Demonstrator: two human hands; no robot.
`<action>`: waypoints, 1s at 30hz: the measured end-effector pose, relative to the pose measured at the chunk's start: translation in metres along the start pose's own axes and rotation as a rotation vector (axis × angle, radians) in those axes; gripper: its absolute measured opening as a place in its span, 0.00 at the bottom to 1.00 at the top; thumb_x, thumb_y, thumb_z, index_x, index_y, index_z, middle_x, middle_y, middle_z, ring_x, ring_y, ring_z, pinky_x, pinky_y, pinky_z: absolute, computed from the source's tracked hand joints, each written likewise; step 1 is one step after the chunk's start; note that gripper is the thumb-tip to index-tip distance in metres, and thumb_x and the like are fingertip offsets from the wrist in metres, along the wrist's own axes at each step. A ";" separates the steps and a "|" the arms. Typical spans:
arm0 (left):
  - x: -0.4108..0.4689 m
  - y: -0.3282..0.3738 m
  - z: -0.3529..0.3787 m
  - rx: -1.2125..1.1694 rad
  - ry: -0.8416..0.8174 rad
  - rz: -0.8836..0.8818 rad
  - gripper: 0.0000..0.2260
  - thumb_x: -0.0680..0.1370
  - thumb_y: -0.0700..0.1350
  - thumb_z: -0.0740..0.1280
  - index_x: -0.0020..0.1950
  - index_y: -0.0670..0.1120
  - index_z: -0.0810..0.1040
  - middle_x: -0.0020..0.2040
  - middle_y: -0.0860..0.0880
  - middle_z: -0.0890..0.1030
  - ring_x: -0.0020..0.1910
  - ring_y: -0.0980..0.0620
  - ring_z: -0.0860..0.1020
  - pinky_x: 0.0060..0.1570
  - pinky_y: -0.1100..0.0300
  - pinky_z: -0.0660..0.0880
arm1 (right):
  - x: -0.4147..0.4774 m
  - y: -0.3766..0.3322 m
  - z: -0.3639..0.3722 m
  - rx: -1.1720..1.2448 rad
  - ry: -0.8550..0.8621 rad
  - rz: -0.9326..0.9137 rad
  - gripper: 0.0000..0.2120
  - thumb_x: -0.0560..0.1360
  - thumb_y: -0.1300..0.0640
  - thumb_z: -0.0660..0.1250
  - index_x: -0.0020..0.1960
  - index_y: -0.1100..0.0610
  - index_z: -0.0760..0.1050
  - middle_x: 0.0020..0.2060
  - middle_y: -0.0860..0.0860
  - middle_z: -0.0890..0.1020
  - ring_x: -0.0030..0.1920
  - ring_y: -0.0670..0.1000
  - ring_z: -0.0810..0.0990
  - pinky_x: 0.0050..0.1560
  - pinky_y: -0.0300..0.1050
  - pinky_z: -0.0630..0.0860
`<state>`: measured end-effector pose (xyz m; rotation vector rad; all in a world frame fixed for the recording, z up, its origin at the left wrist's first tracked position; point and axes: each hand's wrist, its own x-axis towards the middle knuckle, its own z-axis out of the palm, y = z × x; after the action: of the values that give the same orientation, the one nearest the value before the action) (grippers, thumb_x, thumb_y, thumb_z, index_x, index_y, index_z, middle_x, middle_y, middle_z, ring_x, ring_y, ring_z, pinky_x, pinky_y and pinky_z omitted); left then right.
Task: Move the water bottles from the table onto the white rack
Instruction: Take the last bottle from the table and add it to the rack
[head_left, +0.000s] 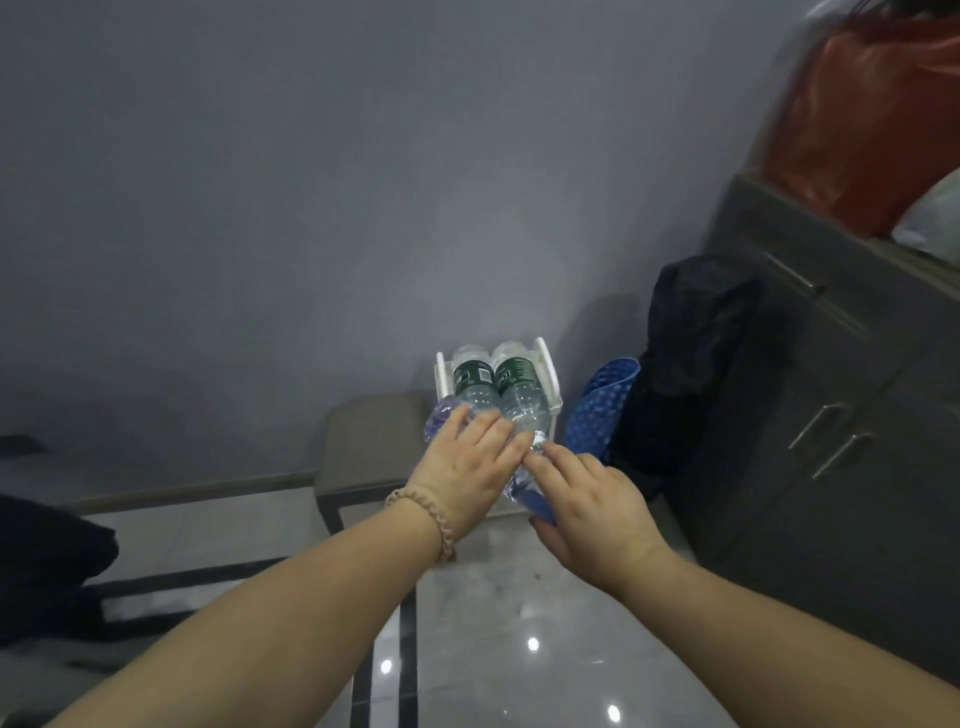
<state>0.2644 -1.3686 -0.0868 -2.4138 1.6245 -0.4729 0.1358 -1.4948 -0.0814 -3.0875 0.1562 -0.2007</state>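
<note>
A white rack stands on the floor by the wall. Two clear water bottles with green labels lie side by side in it. My left hand reaches to the rack's front, and its fingers curve over a clear bottle with a purple label. My right hand grips a clear bottle with a blue label, fingers on top and thumb underneath. That bottle's neck points toward the rack. The two hands touch at the fingertips.
A blue dotted object and a black bag stand right of the rack. A grey cabinet with metal handles fills the right side. A padded stool sits left of the rack. The glossy tiled floor lies below my arms.
</note>
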 end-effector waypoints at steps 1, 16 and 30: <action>0.014 -0.005 0.009 0.008 -0.034 -0.002 0.25 0.76 0.46 0.57 0.73 0.45 0.58 0.69 0.44 0.68 0.69 0.44 0.64 0.69 0.42 0.57 | 0.013 0.010 0.004 0.008 -0.001 0.011 0.30 0.72 0.47 0.67 0.70 0.54 0.65 0.65 0.53 0.72 0.54 0.56 0.77 0.47 0.52 0.77; 0.202 -0.078 0.154 -0.027 -0.302 -0.386 0.31 0.74 0.50 0.42 0.75 0.45 0.40 0.77 0.44 0.49 0.75 0.44 0.46 0.63 0.42 0.24 | 0.236 0.153 0.122 0.120 -0.086 0.088 0.31 0.67 0.49 0.72 0.68 0.51 0.68 0.61 0.52 0.76 0.53 0.57 0.77 0.47 0.53 0.76; 0.253 -0.117 0.298 -0.314 -0.580 -0.293 0.31 0.80 0.55 0.51 0.76 0.46 0.38 0.77 0.45 0.38 0.75 0.44 0.39 0.68 0.41 0.33 | 0.334 0.162 0.225 0.230 -0.096 0.544 0.28 0.69 0.50 0.72 0.67 0.52 0.67 0.62 0.52 0.75 0.56 0.56 0.75 0.47 0.51 0.74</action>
<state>0.5624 -1.5640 -0.2864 -2.6676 1.1638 0.4504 0.4785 -1.6816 -0.2698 -2.6931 0.8803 -0.0415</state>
